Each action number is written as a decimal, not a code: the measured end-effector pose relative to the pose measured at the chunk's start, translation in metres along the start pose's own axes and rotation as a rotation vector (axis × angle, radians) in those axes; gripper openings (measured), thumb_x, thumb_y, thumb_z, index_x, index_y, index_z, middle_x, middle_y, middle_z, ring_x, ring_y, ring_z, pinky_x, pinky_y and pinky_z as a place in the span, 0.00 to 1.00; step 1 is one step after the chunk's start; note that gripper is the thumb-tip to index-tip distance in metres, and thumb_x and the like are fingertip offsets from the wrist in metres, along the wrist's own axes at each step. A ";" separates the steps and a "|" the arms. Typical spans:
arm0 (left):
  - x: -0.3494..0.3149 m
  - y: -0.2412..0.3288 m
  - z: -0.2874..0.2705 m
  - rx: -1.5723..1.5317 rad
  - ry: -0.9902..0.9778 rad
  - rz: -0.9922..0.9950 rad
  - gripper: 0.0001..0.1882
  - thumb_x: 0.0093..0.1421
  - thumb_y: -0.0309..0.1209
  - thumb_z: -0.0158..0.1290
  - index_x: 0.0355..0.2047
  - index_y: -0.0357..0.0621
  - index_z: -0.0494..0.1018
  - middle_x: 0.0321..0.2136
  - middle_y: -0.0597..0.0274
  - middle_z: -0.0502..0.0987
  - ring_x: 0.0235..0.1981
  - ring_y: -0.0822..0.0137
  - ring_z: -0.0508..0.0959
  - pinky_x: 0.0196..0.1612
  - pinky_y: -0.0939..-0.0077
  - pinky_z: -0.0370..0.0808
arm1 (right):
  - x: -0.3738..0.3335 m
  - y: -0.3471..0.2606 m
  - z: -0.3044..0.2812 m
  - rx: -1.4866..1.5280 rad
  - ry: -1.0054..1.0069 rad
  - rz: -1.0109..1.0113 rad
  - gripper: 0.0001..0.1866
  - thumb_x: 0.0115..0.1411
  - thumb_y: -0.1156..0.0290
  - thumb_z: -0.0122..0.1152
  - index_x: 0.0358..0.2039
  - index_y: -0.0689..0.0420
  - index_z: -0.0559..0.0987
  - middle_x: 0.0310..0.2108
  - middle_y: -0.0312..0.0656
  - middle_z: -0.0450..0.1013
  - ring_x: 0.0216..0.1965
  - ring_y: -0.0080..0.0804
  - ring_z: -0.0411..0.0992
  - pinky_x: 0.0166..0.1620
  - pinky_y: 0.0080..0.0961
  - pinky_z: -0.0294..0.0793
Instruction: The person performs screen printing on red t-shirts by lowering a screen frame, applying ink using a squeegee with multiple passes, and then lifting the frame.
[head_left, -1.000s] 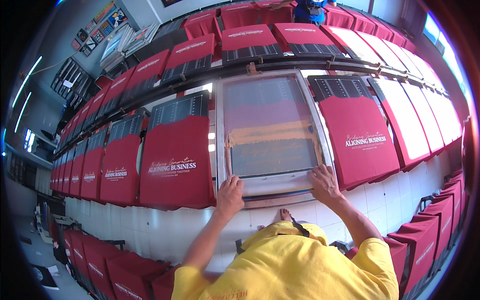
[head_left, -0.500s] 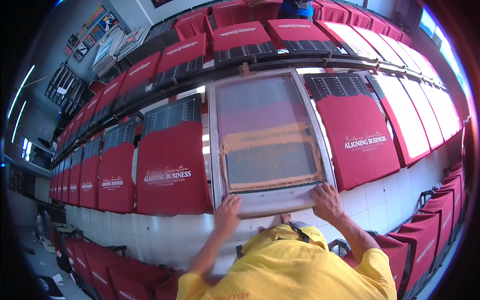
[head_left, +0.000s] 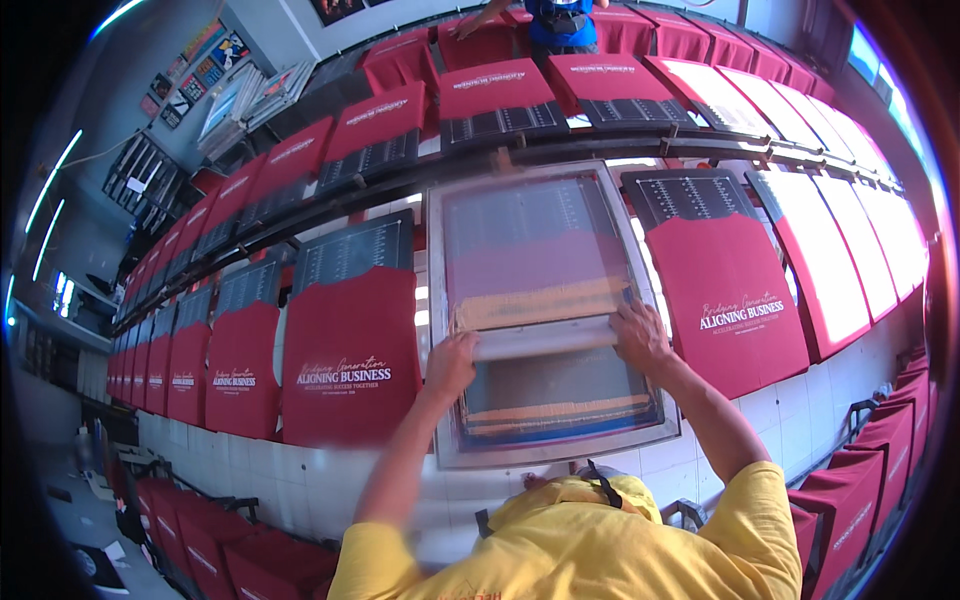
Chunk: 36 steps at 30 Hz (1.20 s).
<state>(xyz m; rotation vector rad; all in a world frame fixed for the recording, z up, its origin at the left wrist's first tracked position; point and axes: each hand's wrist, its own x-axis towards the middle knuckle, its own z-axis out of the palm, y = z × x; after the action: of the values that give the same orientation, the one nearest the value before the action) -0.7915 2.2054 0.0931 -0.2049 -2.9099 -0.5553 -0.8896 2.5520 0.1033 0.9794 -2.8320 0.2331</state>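
Down through the head view, I look past a yellow T-shirt (head_left: 600, 540) to my left hand (head_left: 452, 362) and right hand (head_left: 641, 333), each closed on one end of the pale squeegee (head_left: 545, 339); I cannot tell where the thumbs sit. The squeegee lies crosswise on the mesh (head_left: 545, 376) of the screen-printing frame (head_left: 435, 240), with an orange-tan band (head_left: 560, 411) on its near side and another beyond. From that I judge the pass is partway, with some mesh left. Under the mesh a red garment (head_left: 540, 250) shows dimly; whether it carries print, I cannot tell. Beside the frame, the left-hand T-shirt (head_left: 340, 420) and the right-hand T-shirt (head_left: 725, 265) bear white lettering, so they look done. Sunlit panels (head_left: 815, 255) farther right glare too much to judge. Beyond stretch more printed red T-shirts (head_left: 490, 92), then a co-worker in blue (head_left: 563, 25).
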 end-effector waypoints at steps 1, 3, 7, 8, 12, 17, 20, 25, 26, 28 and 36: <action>0.011 0.001 -0.007 0.002 -0.048 -0.039 0.16 0.45 0.17 0.52 0.37 0.40 0.75 0.39 0.49 0.78 0.42 0.50 0.78 0.42 0.58 0.77 | 0.012 0.003 -0.007 0.029 -0.019 0.003 0.11 0.44 0.75 0.66 0.31 0.56 0.79 0.38 0.41 0.73 0.47 0.40 0.69 0.50 0.36 0.70; 0.026 0.003 -0.018 0.021 -0.131 -0.096 0.16 0.46 0.16 0.51 0.36 0.40 0.75 0.39 0.49 0.79 0.42 0.50 0.78 0.42 0.57 0.77 | 0.024 0.009 -0.015 0.055 -0.047 -0.004 0.10 0.45 0.75 0.64 0.31 0.56 0.80 0.39 0.41 0.73 0.47 0.39 0.69 0.50 0.36 0.70; 0.006 0.009 -0.031 0.020 -0.088 -0.079 0.18 0.46 0.16 0.51 0.39 0.40 0.76 0.41 0.51 0.79 0.43 0.50 0.78 0.44 0.58 0.77 | 0.008 0.002 -0.023 0.066 0.002 -0.037 0.11 0.43 0.72 0.67 0.31 0.55 0.80 0.39 0.41 0.73 0.48 0.38 0.69 0.50 0.36 0.70; -0.010 0.013 -0.032 0.001 -0.034 -0.053 0.19 0.46 0.16 0.51 0.40 0.41 0.76 0.42 0.52 0.79 0.43 0.50 0.78 0.44 0.59 0.76 | -0.006 -0.005 -0.027 0.075 0.030 -0.045 0.12 0.42 0.72 0.68 0.31 0.55 0.80 0.39 0.40 0.73 0.48 0.38 0.69 0.50 0.36 0.70; -0.083 0.046 -0.022 -0.006 -0.020 -0.005 0.23 0.45 0.15 0.51 0.44 0.42 0.75 0.48 0.58 0.77 0.47 0.55 0.77 0.47 0.64 0.77 | -0.088 -0.028 -0.037 0.108 0.053 -0.060 0.11 0.40 0.74 0.65 0.28 0.54 0.78 0.36 0.39 0.71 0.46 0.39 0.68 0.48 0.37 0.69; -0.161 0.063 0.002 0.033 -0.001 -0.028 0.27 0.41 0.15 0.52 0.46 0.41 0.73 0.49 0.60 0.75 0.53 0.57 0.74 0.51 0.66 0.75 | -0.156 -0.059 -0.013 0.043 0.088 -0.102 0.12 0.43 0.73 0.59 0.32 0.55 0.77 0.34 0.39 0.69 0.41 0.38 0.67 0.41 0.35 0.66; -0.174 0.068 0.008 0.053 -0.027 -0.007 0.28 0.42 0.16 0.51 0.48 0.40 0.70 0.52 0.58 0.71 0.57 0.55 0.70 0.55 0.66 0.72 | -0.171 -0.069 -0.014 0.039 0.060 -0.073 0.20 0.44 0.66 0.63 0.39 0.58 0.75 0.37 0.40 0.68 0.40 0.38 0.66 0.39 0.35 0.63; -0.188 0.074 0.023 0.120 -0.068 0.005 0.29 0.45 0.20 0.50 0.52 0.35 0.66 0.55 0.50 0.66 0.61 0.51 0.64 0.62 0.64 0.64 | -0.182 -0.070 0.000 0.012 -0.032 -0.042 0.37 0.38 0.49 0.73 0.46 0.59 0.74 0.42 0.43 0.66 0.44 0.41 0.64 0.46 0.38 0.63; -0.188 0.073 0.024 0.135 -0.060 0.011 0.30 0.44 0.20 0.51 0.52 0.35 0.65 0.55 0.49 0.66 0.61 0.50 0.63 0.63 0.63 0.63 | -0.185 -0.069 -0.001 0.060 -0.037 -0.042 0.38 0.39 0.48 0.73 0.46 0.60 0.73 0.42 0.43 0.66 0.44 0.41 0.64 0.47 0.39 0.63; -0.186 0.081 0.015 0.067 -0.103 -0.031 0.31 0.47 0.24 0.53 0.54 0.34 0.64 0.56 0.48 0.65 0.62 0.50 0.62 0.65 0.62 0.61 | -0.180 -0.073 -0.023 0.201 -0.095 0.003 0.35 0.42 0.51 0.73 0.46 0.59 0.74 0.42 0.43 0.68 0.45 0.42 0.65 0.48 0.40 0.63; -0.180 0.065 0.004 -0.163 0.111 -0.187 0.32 0.59 0.35 0.54 0.60 0.34 0.58 0.59 0.43 0.62 0.62 0.46 0.60 0.65 0.55 0.57 | -0.167 -0.020 -0.021 0.424 0.274 0.257 0.21 0.58 0.68 0.57 0.51 0.62 0.73 0.49 0.49 0.70 0.50 0.51 0.66 0.53 0.42 0.67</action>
<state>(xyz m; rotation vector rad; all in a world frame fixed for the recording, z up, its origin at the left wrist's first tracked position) -0.6056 2.2482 0.0778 0.0773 -2.7929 -0.8077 -0.7452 2.6407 0.0963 0.5759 -2.6924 0.9480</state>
